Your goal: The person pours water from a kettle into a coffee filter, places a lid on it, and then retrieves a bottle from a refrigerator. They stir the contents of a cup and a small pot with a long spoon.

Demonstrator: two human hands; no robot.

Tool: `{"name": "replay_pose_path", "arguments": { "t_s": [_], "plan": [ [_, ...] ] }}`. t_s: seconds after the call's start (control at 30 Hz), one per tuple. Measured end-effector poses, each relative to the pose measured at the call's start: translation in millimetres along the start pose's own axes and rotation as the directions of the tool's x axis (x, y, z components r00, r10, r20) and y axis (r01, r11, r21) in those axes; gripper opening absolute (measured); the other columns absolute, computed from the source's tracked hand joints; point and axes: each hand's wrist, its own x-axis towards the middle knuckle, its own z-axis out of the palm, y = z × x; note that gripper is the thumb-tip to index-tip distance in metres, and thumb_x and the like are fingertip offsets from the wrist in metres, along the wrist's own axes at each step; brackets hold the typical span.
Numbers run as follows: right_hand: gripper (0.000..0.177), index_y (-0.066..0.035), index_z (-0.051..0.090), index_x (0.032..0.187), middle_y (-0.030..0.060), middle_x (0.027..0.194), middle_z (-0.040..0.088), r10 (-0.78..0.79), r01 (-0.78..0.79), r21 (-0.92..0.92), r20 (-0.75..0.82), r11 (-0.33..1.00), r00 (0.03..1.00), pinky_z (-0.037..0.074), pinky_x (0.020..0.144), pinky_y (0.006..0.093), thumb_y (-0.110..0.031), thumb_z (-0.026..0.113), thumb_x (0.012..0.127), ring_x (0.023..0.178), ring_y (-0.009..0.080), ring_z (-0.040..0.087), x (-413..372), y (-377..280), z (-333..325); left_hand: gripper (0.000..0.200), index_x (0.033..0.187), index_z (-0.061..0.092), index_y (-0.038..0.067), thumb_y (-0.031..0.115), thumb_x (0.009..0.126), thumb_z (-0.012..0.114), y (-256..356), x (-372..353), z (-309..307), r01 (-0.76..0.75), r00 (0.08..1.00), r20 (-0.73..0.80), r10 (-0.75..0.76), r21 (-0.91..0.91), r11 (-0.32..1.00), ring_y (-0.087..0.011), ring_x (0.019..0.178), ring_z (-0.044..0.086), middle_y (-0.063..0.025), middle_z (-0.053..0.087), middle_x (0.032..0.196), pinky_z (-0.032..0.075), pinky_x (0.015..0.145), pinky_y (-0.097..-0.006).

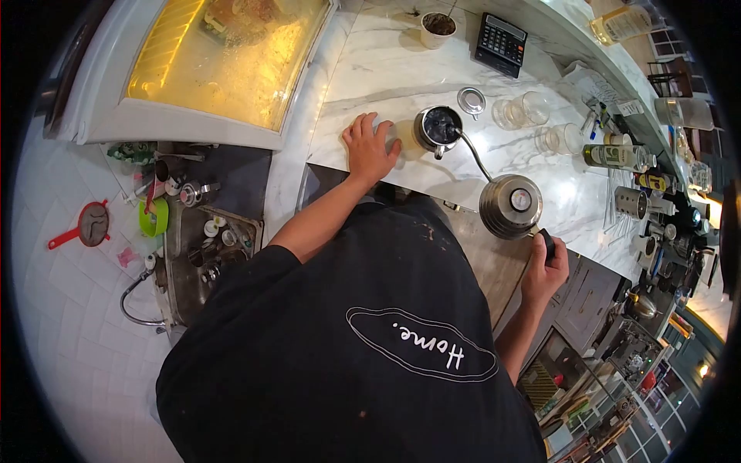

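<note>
"What is the right hand (546,266) gripping?"

"It is closed around the black handle (547,245) of a metal kettle (502,202), at the near edge of a white, grey-veined counter (386,69). I cannot tell whether the kettle's base touches it. A round dial (520,200) sits on top."

"Where does the spout (475,157) point?"

"Thin and curved, it reaches left to a metal cup (418,127), its tip over the rim. Dark liquid (438,121) is in the cup; I cannot tell whether anything is flowing."

"And the left hand (373,150)?"

"Spread open on the counter, holding nothing, just left of the cup."

"What is around them?"

"Just beyond the cup is a small round lid (471,101). To the right stand two clear glasses (532,109), then a bottle (610,157). Farther back are a calculator (501,46) and a white tub (434,40) with dark contents."

"And at the sides?"

"On the left, a yellow-lit display case (197,133); nearer, a metal sink (184,266), a green bowl (160,208) and a red strainer (94,224). A black shirt (363,309) reading 'Home.' fills the lower middle."
</note>
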Motion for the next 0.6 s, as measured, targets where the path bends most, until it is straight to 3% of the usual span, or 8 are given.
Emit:
{"name": "replay_pose_path", "arguments": {
  "t_s": [0.4,0.6],
  "plan": [
    [0.013,-0.001,0.067,0.095,-0.0054,0.082,0.057,0.013,-0.039,0.199,0.130,0.979,0.991,0.038,0.067,0.0203,-0.012,0.072,0.097,0.075,0.0037,0.049,38.6,15.4,-0.2,0.047,0.120,0.067,0.014,0.028,0.077,0.081,0.0,-0.8,2.2,0.027,1.000,-0.010,-0.028,-0.039,0.999,-0.0341,0.135,0.042,-0.0144,0.052,0.136,0.028,0.110,-0.0525],
    [0.015,-0.001,0.067,0.092,-0.0058,0.081,0.056,0.013,-0.071,0.287,0.199,0.955,0.980,0.036,0.067,0.0215,-0.014,0.073,0.097,0.074,0.0042,0.047,67.9,43.7,-7.4,0.073,0.132,0.061,0.017,0.032,0.066,0.088,9.2,0.4,-11.7,0.049,0.995,0.089,-0.040,-0.095,0.994,-0.0331,0.138,0.040,-0.0098,0.053,0.138,0.026,0.111,-0.0508]
  ]
}}
